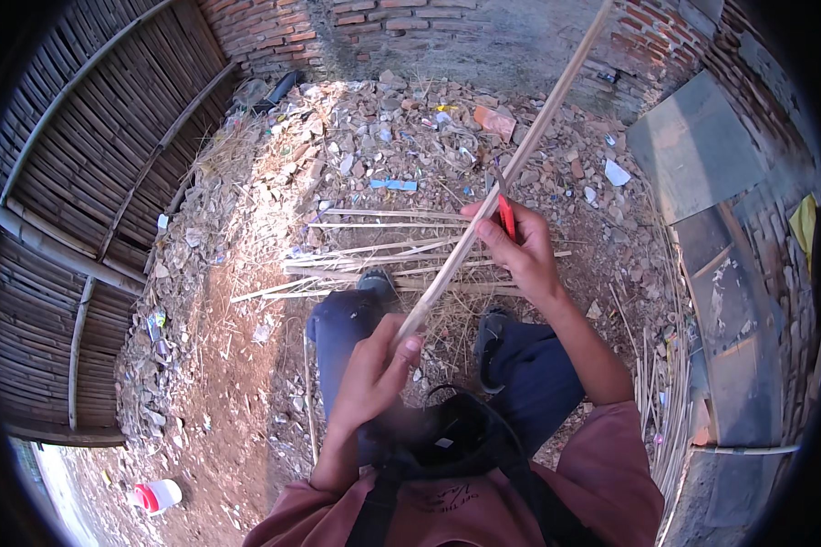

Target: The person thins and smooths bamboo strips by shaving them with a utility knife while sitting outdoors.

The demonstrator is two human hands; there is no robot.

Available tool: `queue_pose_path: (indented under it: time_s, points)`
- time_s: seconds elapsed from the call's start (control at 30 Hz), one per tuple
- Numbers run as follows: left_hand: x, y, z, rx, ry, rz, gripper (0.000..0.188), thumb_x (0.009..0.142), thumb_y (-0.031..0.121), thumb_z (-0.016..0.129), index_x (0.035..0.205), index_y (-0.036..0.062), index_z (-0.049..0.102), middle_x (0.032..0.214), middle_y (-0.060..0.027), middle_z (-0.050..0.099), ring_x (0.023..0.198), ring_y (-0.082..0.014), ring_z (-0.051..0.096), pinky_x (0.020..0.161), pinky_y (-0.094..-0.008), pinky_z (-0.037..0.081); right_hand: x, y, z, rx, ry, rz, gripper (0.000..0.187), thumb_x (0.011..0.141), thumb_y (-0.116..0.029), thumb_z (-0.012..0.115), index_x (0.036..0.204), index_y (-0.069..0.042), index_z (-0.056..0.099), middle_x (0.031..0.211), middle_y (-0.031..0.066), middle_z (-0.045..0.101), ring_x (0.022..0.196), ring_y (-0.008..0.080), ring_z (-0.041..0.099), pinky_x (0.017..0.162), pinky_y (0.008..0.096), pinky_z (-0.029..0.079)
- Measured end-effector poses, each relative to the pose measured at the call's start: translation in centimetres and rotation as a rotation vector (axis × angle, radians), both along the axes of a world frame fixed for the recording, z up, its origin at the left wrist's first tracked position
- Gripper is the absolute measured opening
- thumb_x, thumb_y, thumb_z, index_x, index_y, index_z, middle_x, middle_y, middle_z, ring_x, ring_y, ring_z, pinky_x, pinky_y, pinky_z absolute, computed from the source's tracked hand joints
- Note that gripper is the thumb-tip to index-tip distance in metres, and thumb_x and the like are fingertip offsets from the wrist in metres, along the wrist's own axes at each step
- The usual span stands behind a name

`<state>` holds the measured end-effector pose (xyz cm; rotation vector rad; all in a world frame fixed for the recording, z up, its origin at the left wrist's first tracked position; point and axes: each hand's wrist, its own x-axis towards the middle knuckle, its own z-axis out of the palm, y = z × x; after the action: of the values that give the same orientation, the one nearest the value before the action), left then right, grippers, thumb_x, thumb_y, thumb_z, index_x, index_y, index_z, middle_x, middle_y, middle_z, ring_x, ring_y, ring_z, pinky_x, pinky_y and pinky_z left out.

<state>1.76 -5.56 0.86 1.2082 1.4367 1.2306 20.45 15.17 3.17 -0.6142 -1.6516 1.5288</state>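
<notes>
A long pale bamboo strip [543,118] slants across in front of me, from near my lap up to the far right. Its lower end is in my left hand [371,369], which is closed round it. My right hand [526,255] is closed on a red-handled knife [506,217], whose dark blade lies against the strip about midway along. The right thumb presses along the strip near the blade. Beyond my feet, several thin bamboo strips [392,221] lie in a loose pile on the ground. The part of the knife handle inside my palm is hidden.
Rubble and litter [374,137] cover the ground up to a brick wall [410,20]. A bamboo-slat wall [73,146] stands at left; boards [702,146] lean at right. A red-and-white container [160,495] lies at lower left. More long strips [670,392] lie by my right side.
</notes>
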Motion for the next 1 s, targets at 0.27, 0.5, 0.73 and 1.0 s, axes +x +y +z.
queue_pose_path:
  time_s: [0.27,0.5,0.73,1.0]
  points:
    - [-0.5,0.7,-0.2,-0.057,-0.105,-0.092,0.025,0.115,0.023,0.050,0.120,0.0022,0.063,0.079,0.0059,0.053,0.064,-0.0015,0.045,0.056,-0.0200,0.035,-0.9,-0.3,-0.3,0.193,0.006,-0.038,0.028,0.107,-0.020,0.067,0.128,-0.002,0.073,0.075,-0.0090,0.051,0.063,0.0014,0.042,0.056,0.0228,0.033]
    - [-0.1,1.4,0.2,0.020,0.046,0.074,0.016,0.108,0.019,0.066,0.113,0.0034,0.066,0.084,0.0060,0.056,0.072,-0.0008,0.045,0.063,-0.0202,0.036,-0.7,-2.0,-0.5,0.453,-0.261,0.049,0.030,0.102,-0.030,0.073,0.112,-0.002,0.070,0.078,0.0080,0.067,0.067,0.0159,0.063,0.063,0.0342,0.048]
    - [0.2,2.3,-1.2,0.221,0.054,0.208,0.025,0.099,0.018,0.079,0.105,-0.0010,0.064,0.066,0.0001,0.057,0.061,-0.0056,0.047,0.054,-0.0277,0.039,-2.6,-4.6,-2.7,0.921,-0.309,0.058,0.025,0.097,-0.031,0.076,0.108,-0.010,0.068,0.085,0.0062,0.073,0.067,0.0274,0.073,0.054,0.0400,0.054]
    - [0.4,2.1,0.2,0.187,0.133,0.261,0.030,0.099,0.014,0.078,0.119,-0.0042,0.066,0.087,-0.0120,0.074,0.081,-0.0119,0.067,0.072,-0.0308,0.054,-2.8,-5.2,-3.1,1.004,-0.364,-0.016,0.028,0.095,-0.029,0.077,0.115,-0.011,0.070,0.084,0.0051,0.071,0.064,0.0253,0.072,0.053,0.0387,0.055]
